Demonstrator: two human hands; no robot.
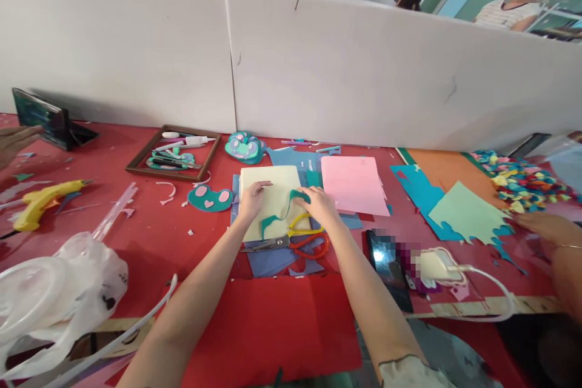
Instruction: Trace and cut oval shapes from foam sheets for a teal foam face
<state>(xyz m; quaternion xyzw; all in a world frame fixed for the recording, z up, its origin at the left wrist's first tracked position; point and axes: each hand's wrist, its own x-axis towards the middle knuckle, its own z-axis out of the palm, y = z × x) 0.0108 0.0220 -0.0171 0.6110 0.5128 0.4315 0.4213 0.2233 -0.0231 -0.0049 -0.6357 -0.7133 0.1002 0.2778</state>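
My right hand (322,205) pinches one end of a curved teal felt scrap (284,211), which trails across a pale yellow felt sheet (276,177). My left hand (253,199) rests at the left of that sheet, fingers loosely bent, with no object visible in them. Scissors (275,244) with yellow and red handles lie just below the scrap, blades pointing left. Blue felt pieces (268,262) stick out from under the yellow sheet. To the left lies a teal cut-out (210,199) with pink ovals and a pink heart.
Pink sheets (352,185) lie right of the yellow one. A brown tray (134,165) of tools and a stack of teal cut-outs (245,148) stand behind. A glue gun (40,203), plastic bag (97,267) and phone (386,264) flank my arms. Other people's hands show at both sides.
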